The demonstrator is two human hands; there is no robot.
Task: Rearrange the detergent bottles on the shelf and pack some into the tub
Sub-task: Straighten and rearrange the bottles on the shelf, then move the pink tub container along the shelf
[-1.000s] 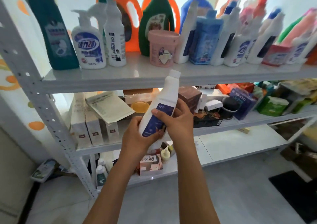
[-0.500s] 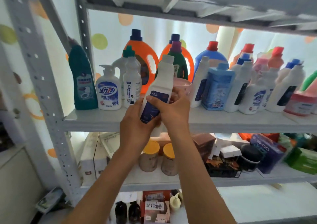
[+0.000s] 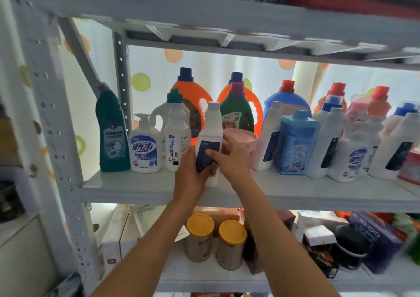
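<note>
While both hands hold it, white bottle (image 3: 210,135) stands upright on the shelf (image 3: 141,187), base at the board's front part. Left hand (image 3: 189,176) wraps its lower left side; right hand (image 3: 229,160) grips from the right, thumb across the dark blue label.

Left of left hand, three front-row items: one teal angled-neck bottle (image 3: 111,133), one white pump bottle (image 3: 145,146), one white "Oil enemy" bottle (image 3: 177,137) just beside the held one. Behind those, one white jug with a green cap (image 3: 173,95). Behind the hands: two orange jugs (image 3: 193,96) with navy caps, one green jug (image 3: 237,110) with a purple cap. Touching right hand's far side, one pink tub (image 3: 243,137). Right of right hand: one light blue square bottle (image 3: 295,142), one blue jug (image 3: 287,99) with a red cap, several more white bottles, blurred, count unclear.

Held bottle: tall, slim, white cap, white body, blue front label. Below the forearms, two yellow-lidded cans (image 3: 200,237).
</note>
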